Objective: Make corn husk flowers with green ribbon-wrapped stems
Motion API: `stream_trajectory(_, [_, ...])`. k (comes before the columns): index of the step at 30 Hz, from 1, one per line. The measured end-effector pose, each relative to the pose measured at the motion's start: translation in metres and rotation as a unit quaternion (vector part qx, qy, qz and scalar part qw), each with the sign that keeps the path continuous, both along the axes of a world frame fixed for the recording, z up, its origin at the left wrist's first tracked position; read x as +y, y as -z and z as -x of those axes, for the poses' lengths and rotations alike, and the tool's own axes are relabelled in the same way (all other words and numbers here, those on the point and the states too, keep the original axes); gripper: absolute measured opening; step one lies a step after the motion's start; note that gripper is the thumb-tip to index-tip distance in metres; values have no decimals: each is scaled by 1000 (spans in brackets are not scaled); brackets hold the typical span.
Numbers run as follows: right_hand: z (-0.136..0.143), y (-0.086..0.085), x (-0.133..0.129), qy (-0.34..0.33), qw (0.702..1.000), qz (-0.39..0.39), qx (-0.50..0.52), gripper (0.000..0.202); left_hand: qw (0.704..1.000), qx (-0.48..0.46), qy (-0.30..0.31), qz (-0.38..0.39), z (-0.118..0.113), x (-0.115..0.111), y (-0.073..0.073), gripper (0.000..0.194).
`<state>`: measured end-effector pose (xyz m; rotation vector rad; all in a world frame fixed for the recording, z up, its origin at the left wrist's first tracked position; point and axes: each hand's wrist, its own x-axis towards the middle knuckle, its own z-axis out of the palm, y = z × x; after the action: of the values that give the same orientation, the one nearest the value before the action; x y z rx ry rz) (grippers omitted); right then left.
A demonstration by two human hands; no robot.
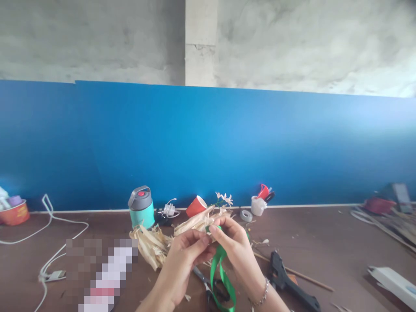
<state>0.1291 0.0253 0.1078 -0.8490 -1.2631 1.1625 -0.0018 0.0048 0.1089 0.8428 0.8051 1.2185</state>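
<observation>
Over the middle of the table, my right hand is closed, pinching a green ribbon between thumb and fingers. The ribbon's loose length hangs in a loop below. My left hand is closed beside it, its fingertips together close to the ribbon; what lies between them is hidden. Pale dried corn husks lie to the left, with more husks behind my hands. White flowers on a thin stem show just beyond my fingers. Partly behind the ribbon are scissors with dark handles.
A black glue gun and a thin stick lie right. Along the blue partition stand a teal flask, a tipped red cup, a tape roll and a white pen cup. White cables trail left.
</observation>
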Motion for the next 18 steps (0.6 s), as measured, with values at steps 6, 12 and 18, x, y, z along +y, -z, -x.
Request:
stream_trajectory(6, [4,6,-1,8,1000,20,22,29,1000,1,-20,8,-4,-3,-6,24])
stream_trajectory(12, [7,2,-3,28,1000,2,-2,26,999,-5,-32,23,-6,-6,-9,24])
stream_trajectory(18, [8,-3,-5,67,995,-50,-57,26,999,7,-30,17,-7,-6,-8,23])
